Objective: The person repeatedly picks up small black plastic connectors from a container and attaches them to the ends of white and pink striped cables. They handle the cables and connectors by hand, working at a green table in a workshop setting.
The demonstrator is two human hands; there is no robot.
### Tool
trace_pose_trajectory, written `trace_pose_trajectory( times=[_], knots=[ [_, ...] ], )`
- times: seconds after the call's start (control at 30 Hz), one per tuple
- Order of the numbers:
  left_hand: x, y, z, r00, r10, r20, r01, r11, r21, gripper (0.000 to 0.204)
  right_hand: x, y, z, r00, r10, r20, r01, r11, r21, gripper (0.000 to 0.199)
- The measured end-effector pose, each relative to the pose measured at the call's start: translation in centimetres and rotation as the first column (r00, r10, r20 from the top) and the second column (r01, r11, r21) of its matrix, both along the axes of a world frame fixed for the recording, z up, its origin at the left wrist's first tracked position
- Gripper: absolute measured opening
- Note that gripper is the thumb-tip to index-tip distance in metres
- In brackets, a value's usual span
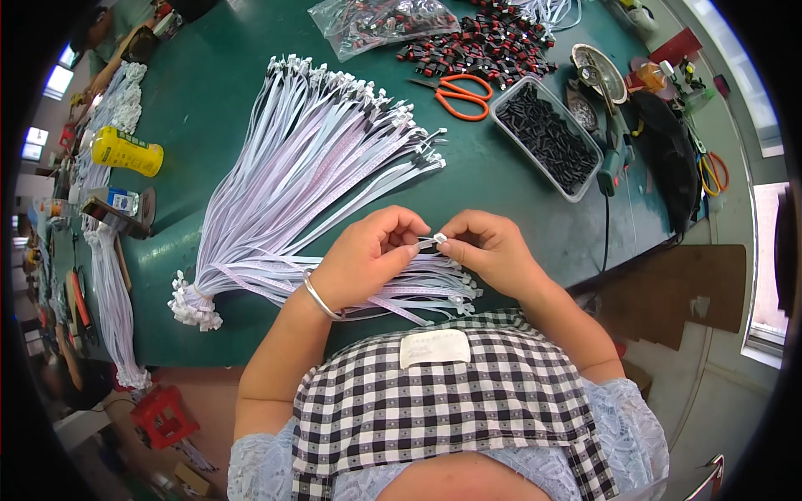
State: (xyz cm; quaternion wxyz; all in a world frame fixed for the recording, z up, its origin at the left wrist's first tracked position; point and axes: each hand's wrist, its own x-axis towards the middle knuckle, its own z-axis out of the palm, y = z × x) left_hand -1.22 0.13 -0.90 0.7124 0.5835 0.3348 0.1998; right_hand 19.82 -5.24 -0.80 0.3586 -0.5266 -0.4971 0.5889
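My left hand (368, 255), with a bangle at its wrist, is closed in a pinch on a thin white cable near its end. Opposite it, my right hand (491, 250) pinches the small white connector (439, 239) at that cable's end. Both hands hover above a fanned bundle of flat white and pale-pink cables (267, 175), tied together near the left end. White connector plugs (194, 309) cluster at the tied end. The bundle's far ends, some with black sleeves, spread toward the back; other strands lie under my hands.
Orange-handled scissors (464, 98) lie beyond my hands, beside a clear tub (576, 194) of small black tubes. Red-and-black parts (493, 42) are heaped at the back by a plastic bag (368, 25). A yellow bottle (127, 151) is at left; a green-handled tool (612, 163) lies right.
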Motion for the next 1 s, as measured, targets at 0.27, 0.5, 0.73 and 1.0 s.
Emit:
trace_pose_trajectory(
  times=[0.27, 0.5, 0.73, 1.0],
  knots=[
    [-0.2, 0.0, 1.3, 0.987, 0.163, 0.006, -0.161, 0.982, -0.095, 0.022, -1.1, 0.8, 1.1, 0.989, 0.037, 0.143, -0.055, 0.991, 0.126, 0.009],
    [1.1, 0.3, 0.9, 0.951, 0.304, -0.063, -0.277, 0.922, 0.269, 0.014, -0.4, 2.4, 1.2, 0.941, -0.003, 0.338, -0.098, 0.955, 0.281, 0.019],
    [2.0, 3.6, -0.5, 0.893, 0.396, -0.212, -0.12, 0.665, 0.737, 0.01, 7.2, 4.4, 3.9, 0.563, -0.474, 0.677, -0.253, 0.681, 0.687, 0.014],
    [1.9, 0.1, 1.7, 0.908, 0.326, -0.264, 0.09, 0.464, 0.881, 0.016, 12.9, 6.1, 3.6, -0.047, -0.275, 0.96, -0.431, 0.873, 0.229, 0.011]
  ],
)
